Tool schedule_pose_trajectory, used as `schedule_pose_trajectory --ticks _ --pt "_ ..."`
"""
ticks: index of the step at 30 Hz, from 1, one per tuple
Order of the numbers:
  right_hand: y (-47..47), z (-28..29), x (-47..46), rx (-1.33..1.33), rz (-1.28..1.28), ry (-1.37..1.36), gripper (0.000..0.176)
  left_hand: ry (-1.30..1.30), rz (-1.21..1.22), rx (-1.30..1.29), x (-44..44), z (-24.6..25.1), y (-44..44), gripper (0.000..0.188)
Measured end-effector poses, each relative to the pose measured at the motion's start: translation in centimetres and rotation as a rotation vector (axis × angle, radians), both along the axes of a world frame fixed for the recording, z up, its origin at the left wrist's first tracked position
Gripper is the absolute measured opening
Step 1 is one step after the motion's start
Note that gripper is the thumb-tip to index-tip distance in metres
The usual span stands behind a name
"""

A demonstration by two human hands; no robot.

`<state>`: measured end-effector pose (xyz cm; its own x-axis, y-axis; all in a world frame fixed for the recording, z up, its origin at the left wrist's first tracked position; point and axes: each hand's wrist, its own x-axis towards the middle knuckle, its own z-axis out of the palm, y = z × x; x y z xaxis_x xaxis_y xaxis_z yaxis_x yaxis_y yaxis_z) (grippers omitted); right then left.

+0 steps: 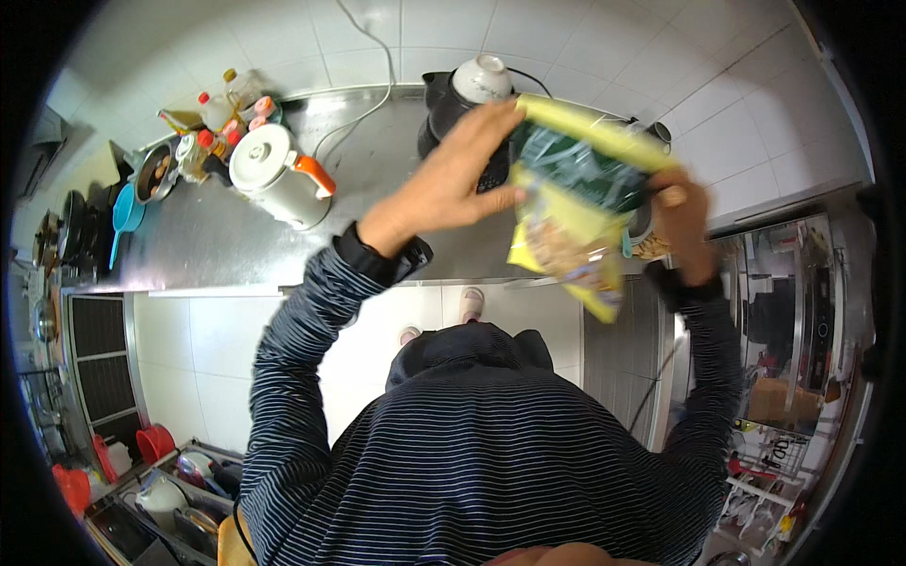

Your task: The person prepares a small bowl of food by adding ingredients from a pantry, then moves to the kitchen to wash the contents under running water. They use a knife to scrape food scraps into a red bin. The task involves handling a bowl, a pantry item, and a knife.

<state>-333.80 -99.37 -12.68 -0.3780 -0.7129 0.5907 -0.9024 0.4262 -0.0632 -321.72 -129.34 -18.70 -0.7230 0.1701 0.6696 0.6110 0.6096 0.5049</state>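
Observation:
A yellow and green plastic food bag [582,170], blurred by motion, hangs tilted above the counter's right part. My left hand [453,173] holds its left edge, fingertips at the upper corner and thumb lower down. At its right edge, my right hand [683,219] grips the bag with curled fingers. The bag bears writing and a picture of food on its lower half. Behind my left hand stands a black appliance or pot [440,113], partly hidden, with a white bowl [483,79] upside down on top.
On the steel counter [368,177] to the left stands a white jug-shaped appliance [272,173] with an orange handle. Beyond it are several bottles [216,110], a pan [154,173] and a blue strainer [127,212]. Light brown food pieces [650,247] lie partly hidden beside my right hand.

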Motion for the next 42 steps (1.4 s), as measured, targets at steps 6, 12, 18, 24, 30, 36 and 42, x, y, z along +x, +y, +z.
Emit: schedule_pose_trajectory --ticks 6,12,18,24,30,36,42 --pt "-7.6 -13.9 4.7 0.076 0.447 -0.134 0.014 -0.509 0.166 0.066 2.9 -12.9 -1.0 0.058" --pt "-10.5 -19.3 5.6 0.003 0.383 -0.037 0.011 -0.597 0.361 0.744 5.1 -18.5 0.5 0.029" --pt "-10.0 -24.6 8.5 0.152 0.448 -0.212 0.007 -0.919 0.258 1.459 6.7 -21.2 3.8 0.030" --pt "-9.1 -24.0 9.5 0.107 0.486 -0.495 0.041 -0.936 0.307 1.434 6.4 -22.7 3.6 0.024" --pt "-13.6 -23.9 6.9 0.081 0.247 -1.075 0.034 -0.901 0.238 1.430 5.9 -22.6 2.9 0.021" --pt "-16.2 -25.9 4.0 0.191 0.253 -1.553 0.027 -0.845 0.160 1.462 5.7 -22.6 2.7 0.014" --pt "-16.7 -24.4 3.0 0.293 0.162 -1.731 0.025 -0.811 0.117 1.479 5.5 -23.1 3.1 0.013"
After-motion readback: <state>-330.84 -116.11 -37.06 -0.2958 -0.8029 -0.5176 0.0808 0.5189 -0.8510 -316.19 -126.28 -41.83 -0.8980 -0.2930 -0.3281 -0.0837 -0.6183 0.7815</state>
